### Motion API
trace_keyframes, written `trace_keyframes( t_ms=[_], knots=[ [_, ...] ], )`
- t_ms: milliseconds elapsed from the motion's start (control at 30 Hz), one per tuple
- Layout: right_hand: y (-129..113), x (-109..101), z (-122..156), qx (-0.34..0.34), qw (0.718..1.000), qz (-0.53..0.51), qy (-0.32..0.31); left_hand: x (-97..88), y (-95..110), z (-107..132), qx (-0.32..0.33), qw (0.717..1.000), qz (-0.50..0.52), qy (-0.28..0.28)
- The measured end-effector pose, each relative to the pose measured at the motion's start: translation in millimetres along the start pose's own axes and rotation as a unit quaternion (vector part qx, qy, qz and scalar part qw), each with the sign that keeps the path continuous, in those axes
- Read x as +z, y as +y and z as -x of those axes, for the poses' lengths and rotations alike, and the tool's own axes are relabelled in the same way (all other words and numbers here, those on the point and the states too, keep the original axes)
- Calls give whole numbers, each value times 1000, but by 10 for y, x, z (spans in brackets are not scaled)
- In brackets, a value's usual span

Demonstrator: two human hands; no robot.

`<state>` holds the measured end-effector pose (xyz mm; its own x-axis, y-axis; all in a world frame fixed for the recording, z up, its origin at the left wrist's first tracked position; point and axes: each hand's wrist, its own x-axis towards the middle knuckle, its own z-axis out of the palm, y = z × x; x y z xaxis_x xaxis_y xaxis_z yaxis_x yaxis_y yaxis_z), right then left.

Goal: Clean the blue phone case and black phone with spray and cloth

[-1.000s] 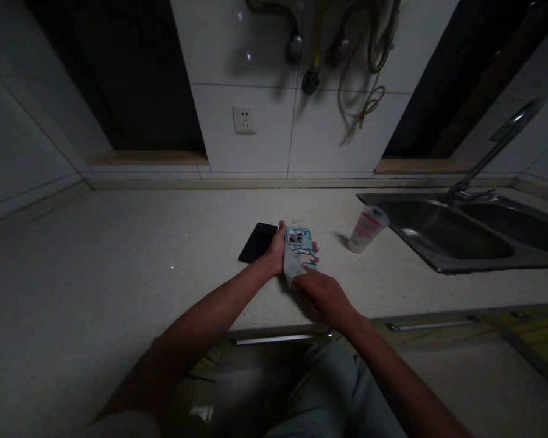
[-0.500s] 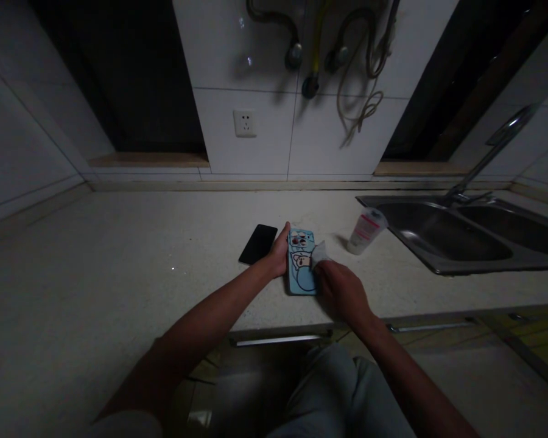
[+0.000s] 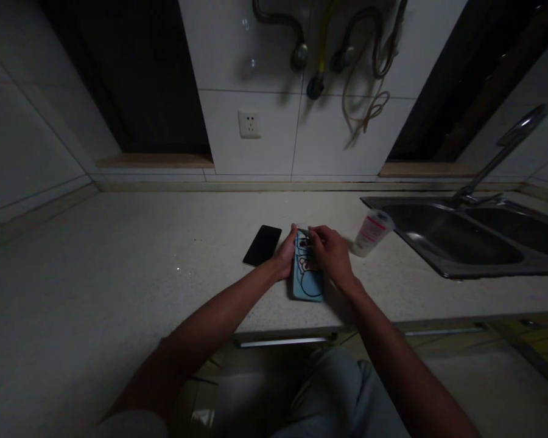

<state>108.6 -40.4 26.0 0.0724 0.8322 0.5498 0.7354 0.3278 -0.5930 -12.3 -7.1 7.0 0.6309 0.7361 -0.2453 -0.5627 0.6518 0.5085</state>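
A phone in a light blue cartoon case [image 3: 309, 283] lies back up on the counter, its camera end away from me. My left hand [image 3: 285, 255] grips its left edge, thumb along the upper side. Over the camera end is my right hand [image 3: 332, 250], fingers pinched against the case. A white tissue was visible in those fingers earlier and is now almost wholly hidden by them. Flat beside my left hand lies a black phone-like slab [image 3: 262, 244], dark face up.
A clear plastic cup with pink print [image 3: 373, 232] leans to the right of my right hand. Farther right is a steel double sink [image 3: 442, 267] with a faucet [image 3: 506, 152]. The pale counter [image 3: 141, 255] meets a tiled wall with a socket [image 3: 249, 125] and pipes [image 3: 322, 48].
My right hand has moved up the case from its right side to the camera end, and the tissue has gone out of sight beneath the fingers. My left hand keeps its hold.
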Motion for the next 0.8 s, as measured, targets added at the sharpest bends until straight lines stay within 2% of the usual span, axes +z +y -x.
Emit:
trace_keyframes(
  t_ms=[233, 367, 533, 800],
  knots=[
    [-170, 98, 119, -136, 983, 85, -83, -18, 19, -14, 27, 997, 2, 71],
    [-146, 47, 296, -214, 969, 80, -95, 16, 48, 29, 10, 998, 7, 64],
    [-63, -117, 550, -296, 947, 68, -99, 67, 73, 64, -7, 999, 2, 45],
    [-68, -469, 833, -364, 912, 54, -181, 16, 84, 61, -11, 999, -31, 27]
  ],
)
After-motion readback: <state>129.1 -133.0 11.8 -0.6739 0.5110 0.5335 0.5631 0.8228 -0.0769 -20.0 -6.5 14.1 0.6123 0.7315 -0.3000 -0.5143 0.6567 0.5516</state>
